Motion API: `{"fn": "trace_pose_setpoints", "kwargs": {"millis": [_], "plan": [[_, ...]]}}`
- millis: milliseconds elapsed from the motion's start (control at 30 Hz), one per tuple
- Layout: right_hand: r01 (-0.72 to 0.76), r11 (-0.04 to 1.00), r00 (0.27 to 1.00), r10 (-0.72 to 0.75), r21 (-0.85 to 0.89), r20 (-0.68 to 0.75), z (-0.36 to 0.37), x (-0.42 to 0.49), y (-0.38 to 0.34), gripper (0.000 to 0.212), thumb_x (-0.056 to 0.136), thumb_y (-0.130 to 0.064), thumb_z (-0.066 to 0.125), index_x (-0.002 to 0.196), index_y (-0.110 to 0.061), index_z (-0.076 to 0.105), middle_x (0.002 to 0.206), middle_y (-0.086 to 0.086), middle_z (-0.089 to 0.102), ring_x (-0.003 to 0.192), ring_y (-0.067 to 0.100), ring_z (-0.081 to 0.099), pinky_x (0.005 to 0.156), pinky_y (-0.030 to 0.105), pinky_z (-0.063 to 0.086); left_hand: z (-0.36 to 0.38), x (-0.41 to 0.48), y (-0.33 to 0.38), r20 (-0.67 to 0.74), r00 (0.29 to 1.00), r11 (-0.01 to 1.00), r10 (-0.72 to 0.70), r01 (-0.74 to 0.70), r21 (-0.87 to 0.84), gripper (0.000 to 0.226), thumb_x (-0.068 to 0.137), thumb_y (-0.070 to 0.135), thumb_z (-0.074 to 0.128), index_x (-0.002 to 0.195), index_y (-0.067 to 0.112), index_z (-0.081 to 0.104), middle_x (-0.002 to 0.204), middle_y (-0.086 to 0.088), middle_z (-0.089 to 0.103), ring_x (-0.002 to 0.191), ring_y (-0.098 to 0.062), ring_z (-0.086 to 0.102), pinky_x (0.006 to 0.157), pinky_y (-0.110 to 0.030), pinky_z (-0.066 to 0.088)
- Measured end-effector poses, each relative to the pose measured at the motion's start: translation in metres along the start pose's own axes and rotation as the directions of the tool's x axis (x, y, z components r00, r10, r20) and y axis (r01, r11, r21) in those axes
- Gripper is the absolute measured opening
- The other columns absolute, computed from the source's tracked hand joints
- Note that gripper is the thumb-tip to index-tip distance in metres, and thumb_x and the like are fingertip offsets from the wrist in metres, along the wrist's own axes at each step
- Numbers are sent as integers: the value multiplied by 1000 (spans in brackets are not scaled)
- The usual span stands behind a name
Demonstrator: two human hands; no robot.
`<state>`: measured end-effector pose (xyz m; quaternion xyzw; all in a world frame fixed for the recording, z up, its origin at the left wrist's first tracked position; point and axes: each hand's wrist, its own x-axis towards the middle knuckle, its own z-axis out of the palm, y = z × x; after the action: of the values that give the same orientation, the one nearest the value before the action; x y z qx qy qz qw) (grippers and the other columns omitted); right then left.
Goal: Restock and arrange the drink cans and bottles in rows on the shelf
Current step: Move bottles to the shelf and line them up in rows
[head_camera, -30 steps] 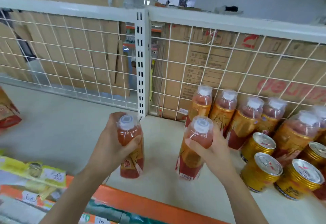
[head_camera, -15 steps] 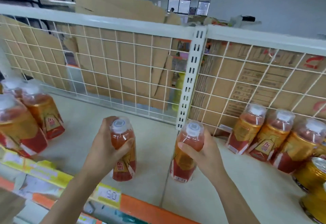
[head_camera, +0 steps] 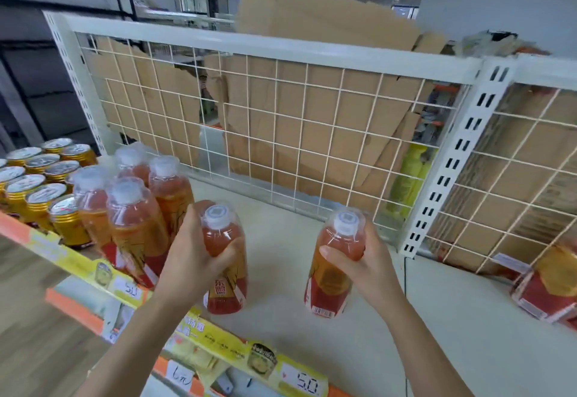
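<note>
The shelf [head_camera: 281, 259] is carrying a cluster of bottles [head_camera: 134, 215] at its left. Just right of that cluster, the left hand [head_camera: 193, 256] is wrapping one full bottle [head_camera: 225, 259]; further right, the right hand [head_camera: 365, 262] is clasping another [head_camera: 335, 267]. Both bottles are probably heavyish, slick plastic; gripping the shoulders suits.

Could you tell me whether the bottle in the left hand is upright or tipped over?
Upright. The bottle in the left hand has its white cap on top and its base down by the shelf.
</note>
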<state>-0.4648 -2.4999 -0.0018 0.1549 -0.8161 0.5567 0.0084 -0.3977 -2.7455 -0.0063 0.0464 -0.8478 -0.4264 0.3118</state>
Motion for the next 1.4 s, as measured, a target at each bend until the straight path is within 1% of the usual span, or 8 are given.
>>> {"fn": "trace_pose_setpoints", "kwargs": {"millis": [200, 300, 433, 733, 867, 1000, 1200, 1400], "plan": [[56, 998, 984, -61, 36, 165, 55, 37, -13, 80, 57, -62, 68, 126, -31, 42, 116, -4, 61, 106, 18, 59, 91, 48, 50, -19, -1, -19, -228, 974, 977, -7, 56, 206, 60, 68, 27, 77, 114, 30, 38, 101, 8, 46, 99, -15, 48, 77, -32, 42], [93, 995, 967, -102, 48, 234, 87, 58, -23, 72, 63, -57, 71, 124, -33, 41, 117, -4, 59, 108, 17, 58, 93, 48, 49, -26, 1, -22, -287, 956, 935, 64, 43, 351, 66, 66, 27, 80, 119, 13, 43, 103, 8, 37, 101, -15, 39, 78, -32, 37], [149, 987, 940, -160, 59, 301, 123, 83, -34, 63, 71, -45, 75, 123, -29, 44, 114, -5, 62, 105, 17, 60, 95, 49, 46, -30, 6, -23, -298, 954, 925, 30, 87, 370, 67, 66, 31, 80, 121, 13, 45, 104, 12, 35, 101, -10, 39, 77, -29, 37], [211, 975, 918, -222, 68, 329, 167, 107, -50, 63, 66, -60, 71, 116, -33, 43, 109, -13, 64, 101, 12, 62, 92, 48, 47, -29, 9, -18, -324, 946, 911, -28, 157, 381, 80, 66, 39, 80, 132, 13, 43, 122, -4, 48, 113, -12, 35, 86, -31, 40], [256, 966, 916, -252, 29, 312, 174, 108, -51, 59, 69, -61, 68, 116, -37, 40, 109, -20, 59, 102, 10, 60, 91, 46, 48, -29, 7, -14, -297, 955, 920, -10, 125, 371, 87, 69, 33, 80, 140, 13, 35, 129, -9, 47, 121, -24, 40, 95, -40, 42], [237, 970, 911, -241, 54, 335, 174, 107, -48, 51, 74, -54, 68, 112, -45, 36, 111, -19, 59, 102, 8, 61, 91, 41, 48, -31, 7, -11, -247, 966, 885, 74, 51, 463, 79, 72, 32, 78, 138, 12, 40, 124, -14, 51, 111, -33, 48, 84, -41, 47], [212, 977, 907, -204, 19, 369, 158, 81, -41, 72, 88, -34, 62, 144, -35, 18, 127, -22, 47, 115, -3, 47, 88, 5, 35, -36, -4, -19, -144, 983, 882, 112, -31, 471, 87, 73, 27, 78, 144, 10, 29, 129, -14, 48, 113, -34, 47, 88, -42, 45], [323, 885, 925, -221, -335, 310, 108, 27, -23, 78, 86, -44, 60, 147, -23, 18, 152, -3, 29, 137, 13, 30, 109, 30, 27, -51, -32, -24, -5, 997, 883, 72, -62, 465, 95, 79, 11, 71, 148, 24, 7, 148, -11, 31, 129, -33, 39, 95, -52, 44]]}}
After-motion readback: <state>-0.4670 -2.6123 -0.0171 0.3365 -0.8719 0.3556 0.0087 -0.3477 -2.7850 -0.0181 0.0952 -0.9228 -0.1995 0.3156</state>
